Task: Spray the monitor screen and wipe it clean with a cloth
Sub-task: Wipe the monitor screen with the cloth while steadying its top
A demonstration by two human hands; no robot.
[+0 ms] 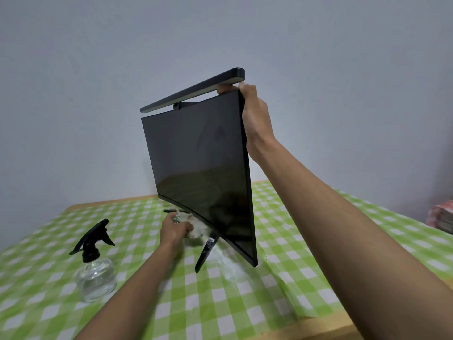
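Observation:
A black curved monitor (198, 163) stands on its dark stand legs (205, 251) in the middle of the table, its screen dark with a faint smear near the top. A light bar (193, 90) sits along its top edge. My right hand (253, 114) grips the monitor's upper right corner, thumb over the front. My left hand (174, 229) holds a crumpled whitish cloth (196, 228) against the screen's lower edge by the stand. A clear glass spray bottle (96, 278) with a black trigger head stands on the table to the left, apart from both hands.
The table wears a green-and-white checked cloth (282, 266); bare wood shows at its near right edge. A plain grey wall rises close behind. A red-and-white packet (441, 217) lies at the far right edge.

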